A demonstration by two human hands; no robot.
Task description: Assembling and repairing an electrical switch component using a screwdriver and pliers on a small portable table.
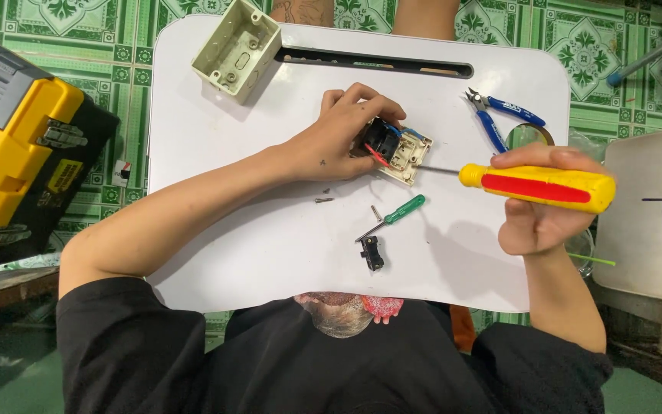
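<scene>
My left hand (pixel 342 138) grips a cream wall switch (pixel 401 156), turned back side up, with black parts and red and blue wires showing. My right hand (pixel 539 207) holds a screwdriver with a yellow and red handle (pixel 538 188). Its metal shaft runs left and its tip touches the switch's right edge. Both rest over a white lap table (pixel 270 238).
On the table lie a cream junction box (pixel 237 50), blue-handled cutters (pixel 499 115), a small green screwdriver (pixel 394 216), a black switch module (pixel 371 253) and loose screws (pixel 324 199). A yellow and black toolbox (pixel 9 146) stands on the green tiled floor at left.
</scene>
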